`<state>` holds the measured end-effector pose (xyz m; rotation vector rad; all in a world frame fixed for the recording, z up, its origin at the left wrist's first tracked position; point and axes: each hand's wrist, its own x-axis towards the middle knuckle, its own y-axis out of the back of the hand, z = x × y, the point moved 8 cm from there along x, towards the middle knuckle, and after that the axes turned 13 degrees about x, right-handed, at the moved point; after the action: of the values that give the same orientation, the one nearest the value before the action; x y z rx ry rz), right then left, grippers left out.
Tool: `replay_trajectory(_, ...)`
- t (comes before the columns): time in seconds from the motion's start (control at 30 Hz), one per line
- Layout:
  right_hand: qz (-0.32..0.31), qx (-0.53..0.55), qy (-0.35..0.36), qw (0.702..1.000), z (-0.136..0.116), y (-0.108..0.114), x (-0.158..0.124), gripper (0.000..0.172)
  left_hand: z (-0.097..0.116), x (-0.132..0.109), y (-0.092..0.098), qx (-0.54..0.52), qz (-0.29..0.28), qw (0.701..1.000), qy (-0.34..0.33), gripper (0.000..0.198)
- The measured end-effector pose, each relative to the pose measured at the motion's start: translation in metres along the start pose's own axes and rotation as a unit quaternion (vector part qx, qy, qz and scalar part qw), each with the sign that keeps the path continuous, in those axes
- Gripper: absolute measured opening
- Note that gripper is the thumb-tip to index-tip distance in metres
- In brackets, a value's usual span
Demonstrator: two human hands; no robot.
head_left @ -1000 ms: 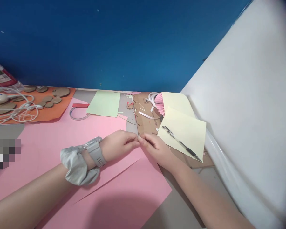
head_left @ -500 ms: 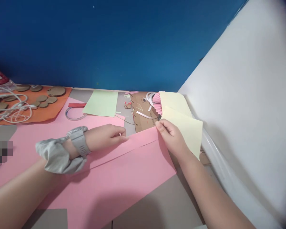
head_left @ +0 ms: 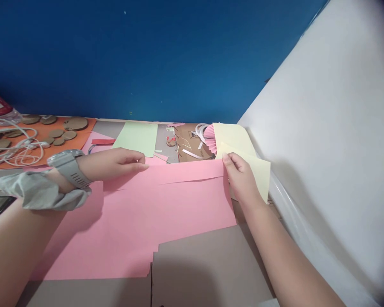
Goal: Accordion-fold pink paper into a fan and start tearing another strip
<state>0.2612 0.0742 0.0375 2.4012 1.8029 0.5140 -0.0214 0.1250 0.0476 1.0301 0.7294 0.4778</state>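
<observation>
A sheet of pink paper (head_left: pixel 192 204) lies over another pink sheet (head_left: pixel 83 256), its far edge folded over in a long strip. My left hand (head_left: pixel 123 164), with a grey watch and a grey scrunchie at the wrist, pinches the folded edge between thumb and curled fingers. At the fold's right end, my right hand (head_left: pixel 238 170) grips the corner, thumb on top. Both hands raise the far edge slightly. The fingers beneath the paper are hidden.
Pale yellow sheets (head_left: pixel 252 172) and a pink pleated paper (head_left: pixel 210 138) are at the right by the white wall. Behind lie a light green sheet (head_left: pixel 136 138) and cardboard (head_left: pixel 195 145). Cardboard discs (head_left: pixel 76 123) and white earphones (head_left: pixel 28 145) rest on orange paper (head_left: pixel 59 149) at left.
My left hand has moved left and away from me along the fold, and my right hand slightly right and away. The pink sheet has turned, so its folded edge runs more nearly level.
</observation>
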Motion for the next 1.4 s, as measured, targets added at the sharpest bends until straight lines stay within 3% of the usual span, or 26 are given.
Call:
replay_trajectory(0.37,0.038,0.001,0.015,0.999,0.005,0.009,0.007,0.034,-0.036,-0.026,0.024,-0.041,0.026,0.997,0.053,0.034)
replay_trajectory(0.57,0.061,-0.009,0.018,0.998,0.008,0.018,0.009,0.033,-0.065,-0.035,0.026,-0.081,0.049,0.99,0.109,0.035)
replay_trajectory(0.63,0.076,-0.013,0.023,0.997,0.007,0.022,0.009,0.031,-0.074,-0.039,0.031,-0.09,0.077,0.986,0.121,0.037)
replay_trajectory(0.73,0.068,-0.025,0.037,0.997,0.001,0.017,0.006,0.031,-0.078,-0.046,0.049,-0.092,0.177,0.97,0.138,0.042)
replay_trajectory(0.8,0.041,-0.039,0.058,0.997,-0.006,0.007,0.001,0.03,-0.07,-0.047,0.059,-0.011,0.235,0.957,0.171,0.044)
replay_trajectory(0.87,0.009,-0.057,0.099,0.993,-0.017,-0.005,-0.006,0.027,-0.044,-0.039,0.059,0.093,0.256,0.947,0.172,0.048)
replay_trajectory(0.93,-0.024,-0.069,0.149,0.986,-0.028,-0.017,-0.015,0.022,-0.004,-0.02,0.043,0.098,0.236,0.963,0.088,0.045)
replay_trajectory(1.03,-0.097,-0.082,0.243,0.962,-0.045,-0.036,-0.031,0.015,0.054,0.002,0.009,0.088,0.215,0.972,-0.035,0.06)
replay_trajectory(1.1,-0.149,-0.087,0.317,0.933,-0.057,-0.046,-0.046,0.01,0.083,0.008,-0.008,0.082,0.211,0.969,-0.095,0.072)
replay_trajectory(1.13,-0.168,-0.085,0.349,0.918,-0.062,-0.05,-0.053,0.01,0.092,0.01,-0.015,0.077,0.204,0.97,-0.107,0.067)
replay_trajectory(1.23,-0.182,-0.081,0.394,0.897,-0.069,-0.052,-0.064,0.012,0.099,0.013,-0.029,0.093,0.14,0.979,-0.115,0.036)
replay_trajectory(1.4,-0.107,-0.096,0.314,0.938,-0.056,-0.037,-0.045,0.012,0.077,0.013,-0.023,0.107,0.069,0.987,-0.094,0.043)
